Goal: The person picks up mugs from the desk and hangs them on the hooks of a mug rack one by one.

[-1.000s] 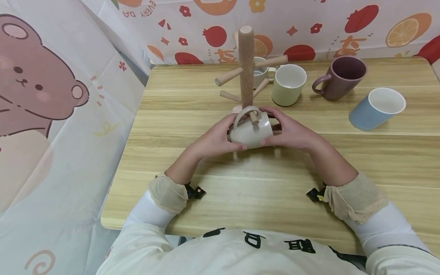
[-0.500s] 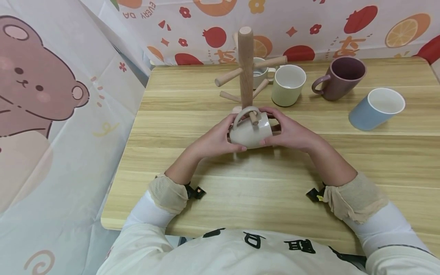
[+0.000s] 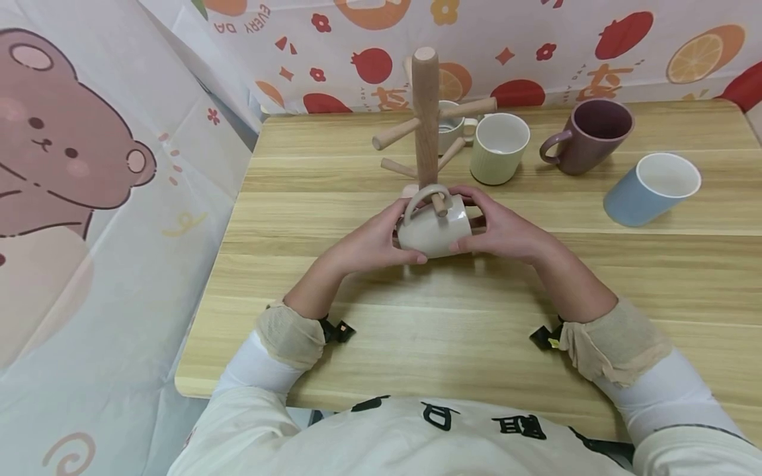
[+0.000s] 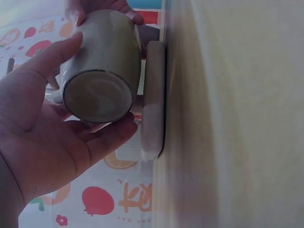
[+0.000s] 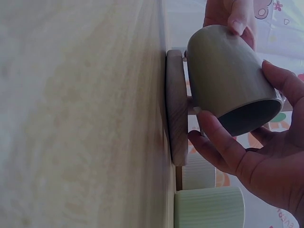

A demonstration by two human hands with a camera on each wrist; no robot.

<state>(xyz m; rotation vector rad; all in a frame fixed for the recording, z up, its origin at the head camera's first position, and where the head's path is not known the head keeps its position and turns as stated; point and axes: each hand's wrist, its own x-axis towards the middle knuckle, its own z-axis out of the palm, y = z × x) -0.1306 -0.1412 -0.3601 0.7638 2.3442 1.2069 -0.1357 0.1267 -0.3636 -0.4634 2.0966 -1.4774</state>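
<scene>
2 hands, left hand (image 3: 375, 241) at the base and right hand (image 3: 506, 233) at the rim, hold the grey mug (image 3: 433, 235) nearer the tabletop's (image 3: 452, 330) left edge than its right; a peg (image 3: 440, 206) runs through the handle (image 3: 426, 191); nothing visibly differs from 1 second ago, suggesting steadying.

From the head camera I look forward and down at the grey mug (image 3: 437, 233), from farthest off. My left wrist camera, low and close, faces the mug's bottom (image 4: 98, 96); my right, also close, faces its mouth (image 5: 251, 116). Both wrist views share the mug and the wooden base (image 4: 154, 102) below.
</scene>
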